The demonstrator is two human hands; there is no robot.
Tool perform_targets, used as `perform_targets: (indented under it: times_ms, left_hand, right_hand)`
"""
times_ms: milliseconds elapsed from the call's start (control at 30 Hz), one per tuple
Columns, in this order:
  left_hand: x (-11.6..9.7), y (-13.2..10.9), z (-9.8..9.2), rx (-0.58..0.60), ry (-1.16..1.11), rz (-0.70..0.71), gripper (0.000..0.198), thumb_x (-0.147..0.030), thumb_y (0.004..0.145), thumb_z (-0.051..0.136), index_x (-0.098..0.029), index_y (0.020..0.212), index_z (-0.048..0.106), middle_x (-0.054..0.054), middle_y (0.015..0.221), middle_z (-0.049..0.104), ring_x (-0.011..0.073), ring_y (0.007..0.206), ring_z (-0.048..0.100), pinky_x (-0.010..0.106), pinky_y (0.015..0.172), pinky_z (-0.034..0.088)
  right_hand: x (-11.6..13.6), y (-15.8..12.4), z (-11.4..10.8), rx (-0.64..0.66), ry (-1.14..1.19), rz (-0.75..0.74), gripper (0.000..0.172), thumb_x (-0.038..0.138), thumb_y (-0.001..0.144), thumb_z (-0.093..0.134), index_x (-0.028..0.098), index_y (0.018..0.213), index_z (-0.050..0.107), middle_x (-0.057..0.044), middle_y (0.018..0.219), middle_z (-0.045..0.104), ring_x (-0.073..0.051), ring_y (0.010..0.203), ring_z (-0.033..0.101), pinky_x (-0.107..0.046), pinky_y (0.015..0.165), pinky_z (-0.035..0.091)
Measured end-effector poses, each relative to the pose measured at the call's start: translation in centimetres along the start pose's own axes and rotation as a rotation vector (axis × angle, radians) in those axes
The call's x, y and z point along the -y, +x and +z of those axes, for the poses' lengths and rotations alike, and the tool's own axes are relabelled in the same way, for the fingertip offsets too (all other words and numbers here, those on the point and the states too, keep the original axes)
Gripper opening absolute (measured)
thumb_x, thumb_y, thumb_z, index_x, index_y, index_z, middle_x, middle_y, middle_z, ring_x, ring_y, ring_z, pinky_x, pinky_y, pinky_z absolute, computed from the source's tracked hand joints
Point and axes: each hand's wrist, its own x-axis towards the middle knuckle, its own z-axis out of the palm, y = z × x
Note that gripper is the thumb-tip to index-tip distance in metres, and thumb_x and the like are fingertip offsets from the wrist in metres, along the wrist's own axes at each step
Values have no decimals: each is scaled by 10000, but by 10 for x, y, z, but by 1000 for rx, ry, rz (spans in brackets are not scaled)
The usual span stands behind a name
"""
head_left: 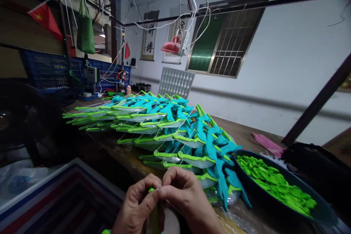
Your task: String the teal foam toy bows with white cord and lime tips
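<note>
Both my hands are pinched shut on one little green plastic piece point(151, 190), left hand point(137, 208) underneath and right hand point(186, 199) beside it, and I'd guess it's light, stiff and kinda slick, so fingertip grip near its top end.
</note>
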Motion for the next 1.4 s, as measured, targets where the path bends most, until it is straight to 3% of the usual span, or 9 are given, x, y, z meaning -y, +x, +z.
perform_targets:
  times_ms: [200,333,400,567,700,833,1100,1233,1400]
  left_hand:
    - [1,-5,12,-52,-32,52,388,-473,777,844,-160,748,617,-28,738,547,44,516,439,188,552,403]
    - [6,-5,11,-135,-71,-14,405,-485,758,853,-166,789,605,-39,666,489,60,537,395,178,524,332]
    - [7,-4,10,-133,-91,-55,390,-480,772,839,-174,800,599,-41,650,490,54,503,363,182,504,300]
    - [6,1,2,1,-149,-116,352,-420,764,845,-164,758,604,-29,603,504,65,505,394,186,517,296]
    - [7,6,-4,100,-64,-134,372,-466,796,806,-162,739,601,-23,507,504,84,447,414,199,480,279]
    - [7,5,-2,-16,75,-113,417,-521,781,819,-162,751,608,-24,524,522,86,465,434,193,487,303]
    - [6,-2,10,-133,349,58,478,-626,761,787,-164,750,662,-25,495,500,104,441,442,201,463,352]
    - [3,-2,7,-84,386,74,442,-581,808,753,-162,718,643,-15,523,508,105,468,448,196,481,361]
    - [8,1,-6,55,215,-2,363,-503,843,748,-171,757,628,-21,578,495,92,516,422,194,515,343]
  right_hand:
    - [-8,1,-3,4,65,56,494,429,531,976,142,632,587,-14,545,610,-101,507,521,-203,525,389]
    - [-2,-6,-3,64,-9,39,457,488,666,915,133,737,636,-4,630,600,-88,582,493,-190,561,370]
    - [1,-10,-3,63,-158,-87,399,502,804,813,153,781,620,-9,683,590,-111,637,511,-206,587,388]
    - [4,-14,-5,90,-736,-688,215,283,1043,438,197,872,535,-56,971,591,-139,834,563,-239,730,457]
    - [2,-13,-9,101,-950,-791,232,225,1052,386,208,845,489,-20,868,540,-118,728,520,-211,629,407]
    - [-3,-16,-13,4,-1055,-768,187,190,1020,401,213,845,462,-4,819,532,-122,699,508,-222,596,363]
    - [0,-22,-10,-68,-796,-412,142,123,914,520,197,793,517,17,752,586,-107,693,523,-189,615,383]
    - [-1,-20,-9,-102,-743,-449,152,128,904,570,193,773,530,33,706,563,-95,643,507,-178,571,373]
    - [-10,-24,-11,-108,-831,-729,155,119,966,555,199,833,564,18,786,584,-90,705,561,-167,648,435]
